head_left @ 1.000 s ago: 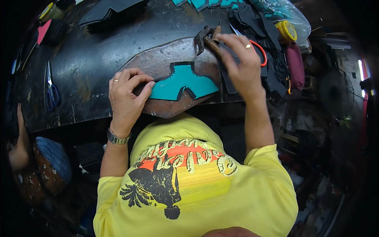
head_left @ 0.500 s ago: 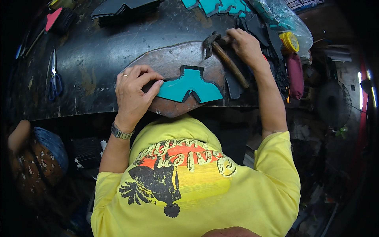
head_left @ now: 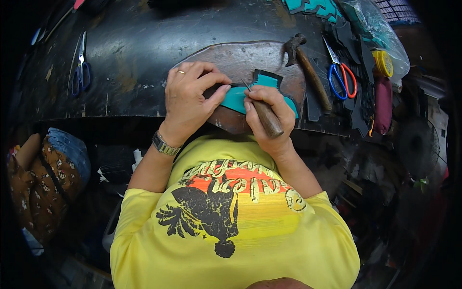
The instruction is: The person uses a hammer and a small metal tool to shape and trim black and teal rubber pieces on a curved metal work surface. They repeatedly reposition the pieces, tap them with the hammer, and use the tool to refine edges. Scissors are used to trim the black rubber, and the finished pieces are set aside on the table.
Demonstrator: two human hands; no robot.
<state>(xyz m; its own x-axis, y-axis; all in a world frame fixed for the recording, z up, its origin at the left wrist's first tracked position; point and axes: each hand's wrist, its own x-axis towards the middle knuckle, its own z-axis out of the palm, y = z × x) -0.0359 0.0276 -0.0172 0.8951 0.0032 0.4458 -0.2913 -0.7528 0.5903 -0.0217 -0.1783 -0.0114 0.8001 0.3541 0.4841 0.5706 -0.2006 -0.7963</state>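
A teal cut piece with black borders (head_left: pixel 235 100) lies on a worn, rounded board (head_left: pixel 224 56) at the table's front edge. At the piece's left end, my left hand (head_left: pixel 191 94) pinches its edge between thumb and fingers. Wrapped in my right hand (head_left: pixel 276 106) is an awl (head_left: pixel 266 118) with a thick wooden handle. The awl's thin metal spike points up and left, over the teal piece's upper edge; whether its tip touches is too small to tell. A hammer (head_left: pixel 313 77) with a wooden handle rests on the right part of the board.
Blue-handled scissors (head_left: pixel 82 72) lie at the left on the black table (head_left: pixel 130 98). Right of the hammer are red-and-blue scissors (head_left: pixel 340 77), black pieces (head_left: pixel 358 103), a yellow round container (head_left: pixel 382 63) and a maroon case (head_left: pixel 383 106). More teal pieces (head_left: pixel 315 7) sit at the back.
My right hand has come from beside the hammer head to the teal piece, bringing the awl. The red-and-blue scissors now show. My left hand keeps its pinch; the whole view has shifted.
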